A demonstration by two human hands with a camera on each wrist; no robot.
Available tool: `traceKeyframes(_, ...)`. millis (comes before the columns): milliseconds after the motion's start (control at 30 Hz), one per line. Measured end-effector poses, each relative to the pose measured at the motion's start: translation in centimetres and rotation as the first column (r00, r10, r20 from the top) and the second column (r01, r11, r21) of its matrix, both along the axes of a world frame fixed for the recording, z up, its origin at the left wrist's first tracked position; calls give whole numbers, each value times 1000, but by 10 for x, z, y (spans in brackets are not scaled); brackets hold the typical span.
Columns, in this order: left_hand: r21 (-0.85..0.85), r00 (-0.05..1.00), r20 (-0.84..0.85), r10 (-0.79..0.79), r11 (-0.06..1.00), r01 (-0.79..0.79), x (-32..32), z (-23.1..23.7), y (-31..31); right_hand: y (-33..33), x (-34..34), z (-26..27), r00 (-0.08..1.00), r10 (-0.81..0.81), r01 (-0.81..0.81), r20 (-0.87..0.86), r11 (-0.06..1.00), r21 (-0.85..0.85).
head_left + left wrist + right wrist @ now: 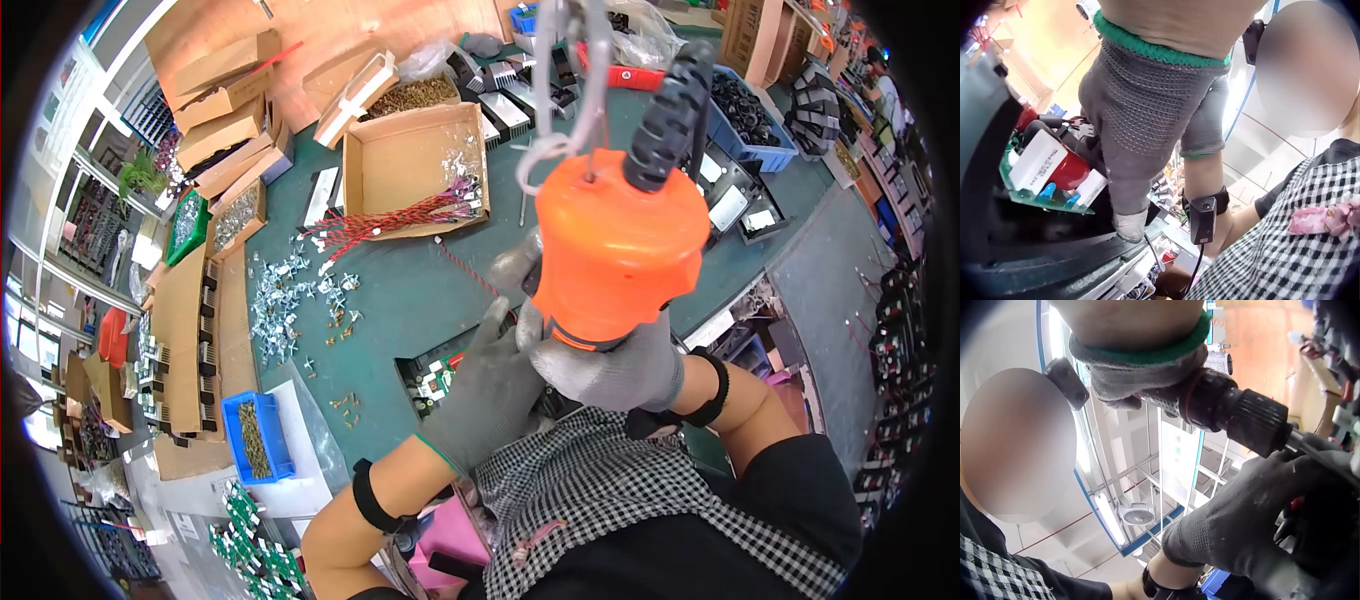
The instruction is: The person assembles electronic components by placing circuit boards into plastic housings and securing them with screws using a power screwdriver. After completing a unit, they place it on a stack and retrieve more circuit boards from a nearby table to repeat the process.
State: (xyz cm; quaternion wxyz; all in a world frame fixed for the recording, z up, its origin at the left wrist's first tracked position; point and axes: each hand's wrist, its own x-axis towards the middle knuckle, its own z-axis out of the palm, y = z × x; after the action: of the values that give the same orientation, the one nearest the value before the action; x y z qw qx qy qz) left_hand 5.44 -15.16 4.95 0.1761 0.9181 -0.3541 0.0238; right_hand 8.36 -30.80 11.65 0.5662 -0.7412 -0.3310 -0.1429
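An orange-topped power screwdriver [620, 240] hangs on a cord in the head view, and the gloved right hand [615, 375] grips its body beneath. In the right wrist view the right hand [1141, 378] wraps the dark driver [1229, 409], whose metal bit [1313, 453] reaches the left hand's fingers. The gloved left hand [485, 390] lies over a black housing [410, 375] holding a green circuit board [1054, 203]. The left wrist view shows the left hand [1141, 119] with its fingers pointing down beside the board; what its fingertips touch is hidden.
A cardboard box [410, 165] with red-black wires [385, 222] stands behind. Silvery parts [280, 310] and brass screws [345, 410] lie on the green table [390, 290]. A blue tray [285, 465] of screws is at the left, a blue bin [775, 157] of black parts at the back right.
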Motion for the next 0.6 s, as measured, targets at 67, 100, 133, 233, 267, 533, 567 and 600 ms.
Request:
traceKeyframes(67, -360, 993, -109, -35, 933, -7, 5, -20, 1, 0, -3, -3, 995, -12, 17, 101, 999, -47)
traceKeyframes(100, -523, 987, -141, -80, 853, -5, 8, -17, -1, 1, -4, -5, 992, 0, 7, 125, 999, -54)
traceKeyframes(133, -387, 993, -109, -52, 922, 6, 8, -10, 1, 1, -6, -6, 992, 19, -12, 125, 999, -51)
traceKeyframes(233, -132, 1000, -25, -14, 991, 11, 13, 6, 3, -2, -8, -9, 992, 61, -58, 107, 998, -30)
traceKeyframes(267, -175, 1000, -18, -17, 984, 13, 13, 5, 3, -2, -9, -9, 993, 70, -68, 98, 997, -25)
traceKeyframes(533, -175, 999, -45, -23, 985, 15, 12, -12, 8, 4, -6, -12, 984, 90, -65, -153, 985, 160)
traceKeyframes(567, -143, 999, -37, -26, 989, 21, 11, -8, 9, 6, -5, -12, 978, 95, -62, -184, 982, 179)
traceKeyframes(600, -111, 999, -32, -30, 993, 26, 9, -5, 10, 6, -6, -11, 978, 99, -63, -185, 980, 187)
